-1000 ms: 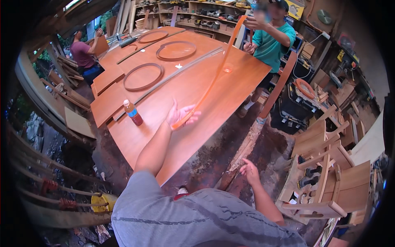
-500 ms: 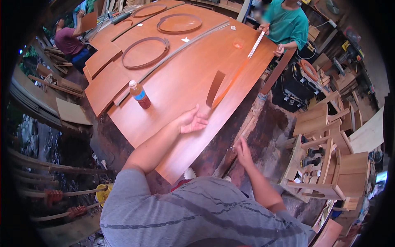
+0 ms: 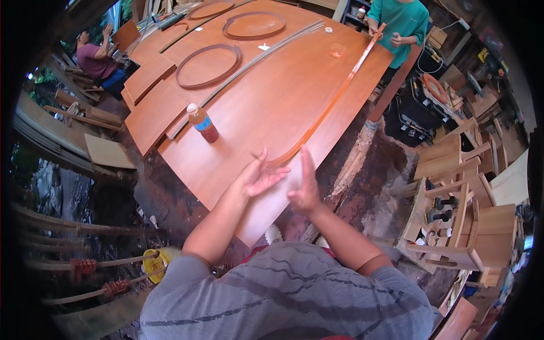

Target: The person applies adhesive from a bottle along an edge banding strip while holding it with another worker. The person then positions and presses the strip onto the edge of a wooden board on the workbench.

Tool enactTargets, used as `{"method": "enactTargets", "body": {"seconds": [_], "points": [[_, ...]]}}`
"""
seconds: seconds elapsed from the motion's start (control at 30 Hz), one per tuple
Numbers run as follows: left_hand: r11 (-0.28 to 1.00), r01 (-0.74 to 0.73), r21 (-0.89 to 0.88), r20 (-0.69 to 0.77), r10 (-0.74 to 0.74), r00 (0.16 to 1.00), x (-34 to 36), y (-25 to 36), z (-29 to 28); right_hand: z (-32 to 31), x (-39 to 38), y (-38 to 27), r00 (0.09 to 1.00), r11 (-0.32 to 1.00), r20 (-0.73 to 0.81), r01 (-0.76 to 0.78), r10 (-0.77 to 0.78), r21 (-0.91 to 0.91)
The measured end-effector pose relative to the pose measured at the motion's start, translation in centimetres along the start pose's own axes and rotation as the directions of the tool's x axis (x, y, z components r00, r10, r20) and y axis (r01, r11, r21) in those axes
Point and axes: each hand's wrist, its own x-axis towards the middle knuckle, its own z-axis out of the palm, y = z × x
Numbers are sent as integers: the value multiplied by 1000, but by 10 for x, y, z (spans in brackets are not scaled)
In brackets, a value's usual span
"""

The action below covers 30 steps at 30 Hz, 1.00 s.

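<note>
My left hand (image 3: 260,177) is open over the near part of a large wooden panel (image 3: 255,113), fingers spread. My right hand (image 3: 303,184) is raised beside it, open with fingers extended upward. A long orange-brown strip (image 3: 324,117) runs diagonally across the panel, its near end just beyond my hands; whether my fingertips touch it I cannot tell. At its far end a co-worker in teal (image 3: 399,25) has a hand (image 3: 374,29) on it. A plastic bottle of brown drink (image 3: 203,123) stands left of my hands.
Coiled strips (image 3: 209,85), a long grey bar (image 3: 255,62) and smaller boards (image 3: 147,113) lie leftward on the panels. A co-worker in purple (image 3: 96,59) is at the far left. Wooden frames with power tools (image 3: 439,215) stand at right, a yellow bucket (image 3: 156,263) at lower left.
The strip left my left palm, its near end flipping up, then dropping along the panel. My right hand has risen toward my left. The co-worker in teal has lowered the far end.
</note>
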Motion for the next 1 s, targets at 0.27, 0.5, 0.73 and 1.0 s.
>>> {"method": "enactTargets", "body": {"seconds": [0.27,0.5,0.73,1.0], "points": [[994,-56,93,48,52,998,-5,7,3,-1,-16,-4,999,998,39,16,-19,61],[994,21,107,2,-21,1000,-2,9,4,-14,-41,1,998,998,24,-55,54,16],[987,0,158,-37,6,999,-8,7,-1,-41,-77,9,981,979,22,-188,190,-76],[1000,14,14,128,-15,992,-29,6,-25,-43,-79,-17,887,834,161,-462,433,303]]}}
